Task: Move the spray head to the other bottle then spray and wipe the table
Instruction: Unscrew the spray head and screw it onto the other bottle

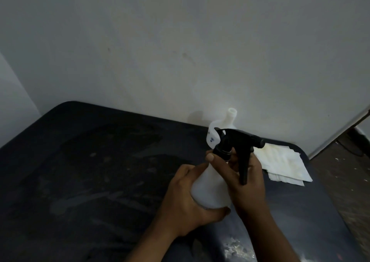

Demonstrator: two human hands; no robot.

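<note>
A white plastic bottle (210, 189) is held tilted above the dark table (90, 171), with my left hand (184, 201) wrapped around its lower body. A black spray head (238, 143) sits on its neck, nozzle pointing right and trigger hanging down. My right hand (246, 179) grips the black collar at the neck, thumb on the left side. Behind them a second white bottle (230, 121) stands upright by the wall, its neck open with no cap. A folded pale cloth (284, 161) lies flat to the right.
A pale wall rises directly behind the table. The table's right edge runs close past the cloth, with brown floor (344, 171) beyond it. The tabletop shows dusty smears and a worn white patch (236, 247) near the front.
</note>
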